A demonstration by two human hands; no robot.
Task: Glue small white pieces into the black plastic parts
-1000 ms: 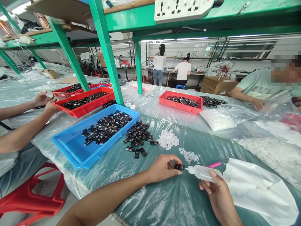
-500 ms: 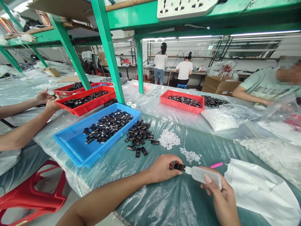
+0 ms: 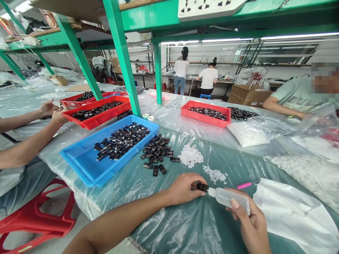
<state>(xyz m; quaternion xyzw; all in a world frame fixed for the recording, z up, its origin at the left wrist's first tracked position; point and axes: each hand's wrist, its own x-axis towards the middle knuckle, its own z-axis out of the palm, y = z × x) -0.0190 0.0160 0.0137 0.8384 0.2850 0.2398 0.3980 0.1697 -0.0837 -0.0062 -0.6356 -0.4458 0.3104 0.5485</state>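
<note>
Head view: left hand [image 3: 187, 188] nearly closed, pinching black case [image 3: 202, 187]; right hand [image 3: 251, 216] curling around squeeze bottle [image 3: 228, 198]. Bottle tip [image 3: 212, 191], apart one second ago, now meeting case's right end; work there seemingly starting. Case being held over near part of bench [image 3: 182, 227].

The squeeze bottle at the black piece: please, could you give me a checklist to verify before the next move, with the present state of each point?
1. Left hand grips the black piece: ok, held between thumb and fingers.
2. Right hand holds the squeeze bottle: ok, lying on its side with the nozzle toward the piece.
3. Nozzle tip seated in the piece: cannot tell, its very end does not show.
4. Enough content in the bottle: cannot tell, no clear level shows.
5. Small white bits apart from both hands: ok, they lie beyond them.
6. Pink stick apart from the bottle: ok.
</note>
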